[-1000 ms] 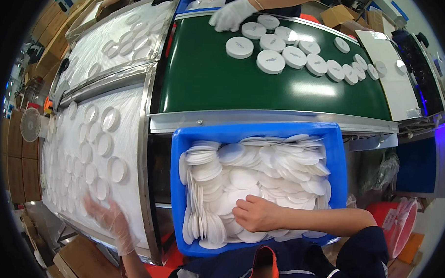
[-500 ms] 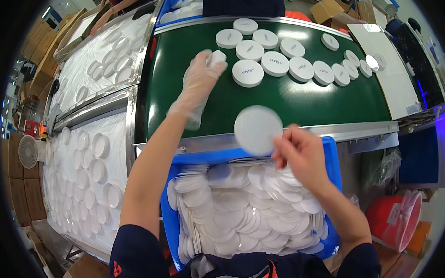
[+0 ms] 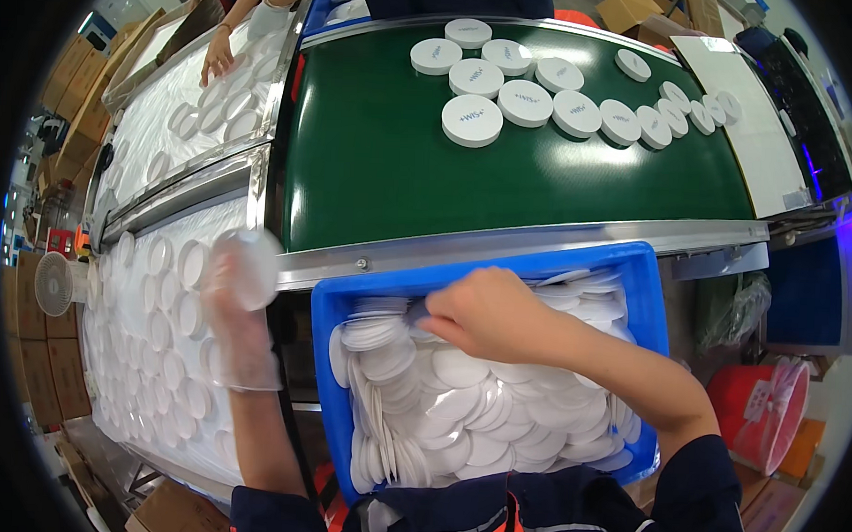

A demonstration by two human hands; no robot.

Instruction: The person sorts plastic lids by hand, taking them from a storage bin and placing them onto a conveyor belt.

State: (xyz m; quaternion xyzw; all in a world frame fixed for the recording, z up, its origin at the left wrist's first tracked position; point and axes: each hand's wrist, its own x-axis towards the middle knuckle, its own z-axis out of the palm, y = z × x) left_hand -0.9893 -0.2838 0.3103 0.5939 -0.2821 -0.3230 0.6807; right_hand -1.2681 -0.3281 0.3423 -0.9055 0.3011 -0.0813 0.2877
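Note:
In my gloved left hand [image 3: 226, 301] is a shallow white round lid [image 3: 255, 268], blurred by motion. The hand is above the near left tray [image 3: 258, 190], where many white round lids [image 3: 191, 263] lie on clear plastic sheeting. My bare right hand [image 3: 490, 310] is over the back of a blue bin [image 3: 652, 302], its fingers curled together; what is between them, if anything, is hidden. Thin white discs [image 3: 460, 368] fill the bin in loose heaps and leaning stacks.
Across the bin is a green conveyor belt [image 3: 391, 180] with a metal edge. Several white printed lids [image 3: 472, 120] stand on it, trailing toward a white plate [image 3: 736, 127] at right. A co-worker's hand [image 3: 217, 52] reaches into the far left tray. A red bucket [image 3: 754, 413] stands right.
My left hand has moved from the belt down left to the tray with a lid. My right hand, earlier holding a white disc, has moved left over the bin.

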